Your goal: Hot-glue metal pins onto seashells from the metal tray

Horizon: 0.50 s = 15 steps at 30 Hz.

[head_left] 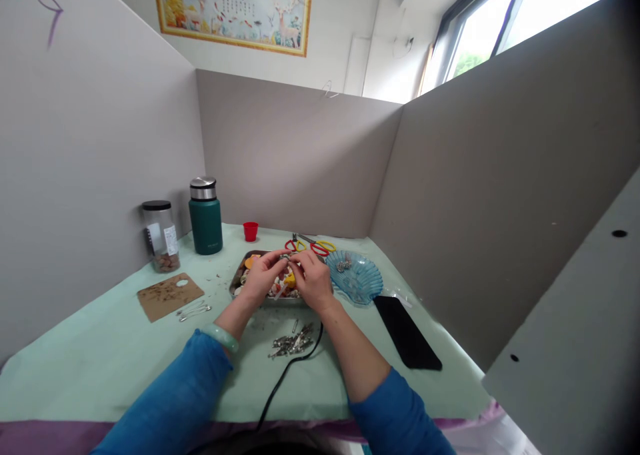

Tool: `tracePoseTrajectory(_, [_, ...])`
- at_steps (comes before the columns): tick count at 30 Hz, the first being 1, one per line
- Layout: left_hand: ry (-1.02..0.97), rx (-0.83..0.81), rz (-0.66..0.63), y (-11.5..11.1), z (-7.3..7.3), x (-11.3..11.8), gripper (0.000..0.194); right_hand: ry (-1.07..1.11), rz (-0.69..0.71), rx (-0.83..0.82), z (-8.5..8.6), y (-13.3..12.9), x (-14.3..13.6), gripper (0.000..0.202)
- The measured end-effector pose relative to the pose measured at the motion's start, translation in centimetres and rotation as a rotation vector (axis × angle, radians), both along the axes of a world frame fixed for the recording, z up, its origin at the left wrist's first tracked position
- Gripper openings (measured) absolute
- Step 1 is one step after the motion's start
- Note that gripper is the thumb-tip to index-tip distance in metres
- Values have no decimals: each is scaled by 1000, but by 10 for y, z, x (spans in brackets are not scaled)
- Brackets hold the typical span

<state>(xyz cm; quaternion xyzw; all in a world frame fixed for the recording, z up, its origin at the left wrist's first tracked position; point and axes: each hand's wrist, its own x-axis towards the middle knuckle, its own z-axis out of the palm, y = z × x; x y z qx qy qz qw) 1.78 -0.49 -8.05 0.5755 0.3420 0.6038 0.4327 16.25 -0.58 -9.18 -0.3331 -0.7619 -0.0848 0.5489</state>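
Black cord point(283, 374): curled in nearest, just beside the pile!
Metal pieces point(294, 342): heaped loose on the green cloth point(125, 368).
Left hand point(264, 276): pinched a small silvery piece point(285, 257) above the tray point(274, 302).
Right hand point(313, 279): gripped that same piece, fingertips together!
Blue dish point(357, 283): sat right of the tray.
Red cup point(251, 232): stood farther back.

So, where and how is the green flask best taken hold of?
Probably around the body of the green flask, below its silver lid, coming from the front right: it stands upright and roughly cylindrical, with the clear jar to its left and the partition behind.
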Motion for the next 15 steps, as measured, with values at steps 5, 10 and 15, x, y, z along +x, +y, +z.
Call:
tracePoseTrajectory(5, [-63, -32, -16, 2, -1, -1, 41, 10, -1, -8, 0, 0, 0, 16])
tracePoseTrajectory(10, [-276, -208, -93, 4, 2, -7, 41, 13, -12, -25, -1, 1, 0, 16])
tracePoseTrajectory(15, [-328, -281, -110, 5, 3, -10, 40, 6, -37, -34, -1, 2, 0, 17])
